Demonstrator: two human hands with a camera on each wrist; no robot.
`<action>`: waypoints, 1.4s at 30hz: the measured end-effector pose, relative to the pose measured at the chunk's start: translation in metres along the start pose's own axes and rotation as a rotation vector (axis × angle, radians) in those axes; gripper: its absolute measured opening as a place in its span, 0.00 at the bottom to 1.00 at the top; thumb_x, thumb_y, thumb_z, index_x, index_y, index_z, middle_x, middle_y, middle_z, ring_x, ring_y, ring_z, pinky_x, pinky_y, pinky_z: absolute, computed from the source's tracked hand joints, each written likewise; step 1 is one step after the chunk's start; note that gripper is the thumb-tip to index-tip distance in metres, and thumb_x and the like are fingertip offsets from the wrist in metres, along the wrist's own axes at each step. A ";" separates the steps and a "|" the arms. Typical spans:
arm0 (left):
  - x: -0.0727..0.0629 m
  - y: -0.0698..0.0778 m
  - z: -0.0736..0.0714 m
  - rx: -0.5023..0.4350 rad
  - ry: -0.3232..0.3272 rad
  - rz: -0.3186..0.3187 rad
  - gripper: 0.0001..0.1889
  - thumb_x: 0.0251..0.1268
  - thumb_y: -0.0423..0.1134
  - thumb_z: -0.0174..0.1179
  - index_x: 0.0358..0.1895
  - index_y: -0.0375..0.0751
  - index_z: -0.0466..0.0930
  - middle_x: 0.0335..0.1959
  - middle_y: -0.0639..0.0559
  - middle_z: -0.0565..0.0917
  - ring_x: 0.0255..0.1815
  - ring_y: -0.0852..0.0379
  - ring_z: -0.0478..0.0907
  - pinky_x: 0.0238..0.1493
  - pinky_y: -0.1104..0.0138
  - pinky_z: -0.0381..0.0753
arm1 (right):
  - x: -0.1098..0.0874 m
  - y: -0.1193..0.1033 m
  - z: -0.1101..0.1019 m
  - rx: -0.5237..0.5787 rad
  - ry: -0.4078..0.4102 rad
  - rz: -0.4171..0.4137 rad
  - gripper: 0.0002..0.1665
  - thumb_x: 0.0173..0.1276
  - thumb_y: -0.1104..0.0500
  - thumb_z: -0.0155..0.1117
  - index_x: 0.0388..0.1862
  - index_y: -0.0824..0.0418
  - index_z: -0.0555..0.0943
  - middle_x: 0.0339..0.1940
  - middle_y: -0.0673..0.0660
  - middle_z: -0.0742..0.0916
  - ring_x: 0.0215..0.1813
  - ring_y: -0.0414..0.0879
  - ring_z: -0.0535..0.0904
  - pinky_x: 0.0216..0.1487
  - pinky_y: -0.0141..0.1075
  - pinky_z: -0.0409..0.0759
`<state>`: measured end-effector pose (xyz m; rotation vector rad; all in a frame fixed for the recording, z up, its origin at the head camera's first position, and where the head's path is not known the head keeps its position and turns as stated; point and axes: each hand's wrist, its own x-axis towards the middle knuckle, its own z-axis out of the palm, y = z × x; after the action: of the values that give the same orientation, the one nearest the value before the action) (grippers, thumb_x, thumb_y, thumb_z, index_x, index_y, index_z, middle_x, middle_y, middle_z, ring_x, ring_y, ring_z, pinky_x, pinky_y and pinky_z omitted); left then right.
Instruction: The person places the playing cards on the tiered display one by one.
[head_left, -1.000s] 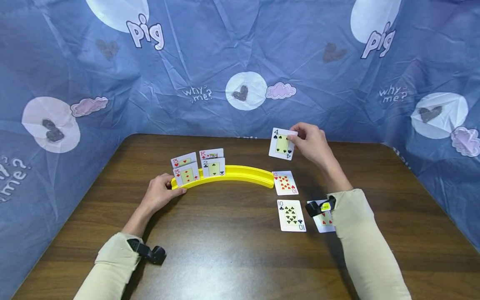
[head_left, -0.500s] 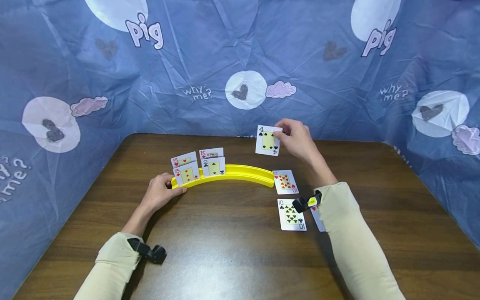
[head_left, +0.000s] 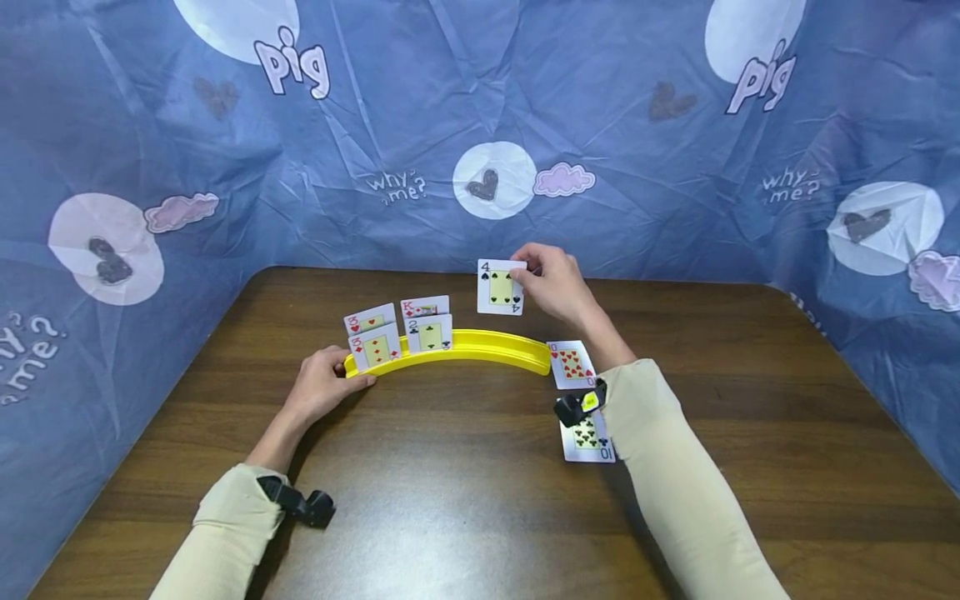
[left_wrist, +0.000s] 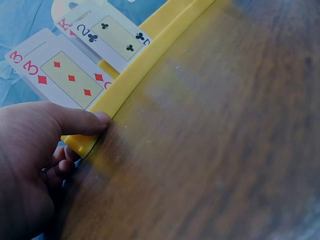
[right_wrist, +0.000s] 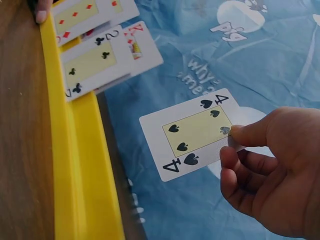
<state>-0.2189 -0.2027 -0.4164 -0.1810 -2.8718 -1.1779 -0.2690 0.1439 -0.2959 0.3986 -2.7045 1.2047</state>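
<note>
Yellow rack (head_left: 498,343) is leaving its channel open just short of right hand (head_left: 553,283); propped 2 of clubs (head_left: 431,335) and 3 of diamonds (head_left: 376,347) are blocking the end beside left hand (head_left: 321,385). Blue backdrop (head_left: 405,229) is closing off space beyond both hands. Tabletop (head_left: 435,475) on the hands' near side is leaving free passage, 10 of clubs (head_left: 585,440) lying flat there.

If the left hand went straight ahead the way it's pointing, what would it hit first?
The yellow rack, whose end the left hand holds; just beyond, probably the three of diamonds, though depth is hard to judge.
</note>
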 end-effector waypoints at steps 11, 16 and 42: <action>0.000 0.001 0.000 0.004 0.005 0.013 0.19 0.57 0.39 0.72 0.47 0.30 0.85 0.45 0.36 0.82 0.43 0.47 0.74 0.40 0.64 0.67 | 0.003 -0.001 0.022 0.003 -0.041 -0.020 0.08 0.74 0.59 0.60 0.45 0.60 0.84 0.29 0.57 0.83 0.32 0.47 0.77 0.35 0.34 0.73; 0.000 0.000 0.001 0.003 0.006 0.011 0.19 0.57 0.39 0.72 0.47 0.30 0.85 0.44 0.36 0.82 0.43 0.47 0.73 0.40 0.64 0.66 | 0.002 -0.001 0.029 0.003 -0.052 -0.018 0.07 0.73 0.60 0.61 0.45 0.60 0.84 0.28 0.56 0.83 0.32 0.46 0.77 0.35 0.33 0.73; -0.001 -0.001 0.000 -0.012 -0.004 -0.020 0.19 0.59 0.39 0.70 0.50 0.30 0.84 0.47 0.36 0.82 0.45 0.46 0.74 0.43 0.63 0.66 | 0.001 0.000 0.041 0.051 -0.058 0.016 0.08 0.74 0.59 0.60 0.45 0.60 0.83 0.32 0.58 0.84 0.32 0.46 0.79 0.36 0.33 0.77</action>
<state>-0.2184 -0.2035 -0.4166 -0.1560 -2.8777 -1.1993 -0.2716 0.1133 -0.3233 0.4255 -2.7358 1.2886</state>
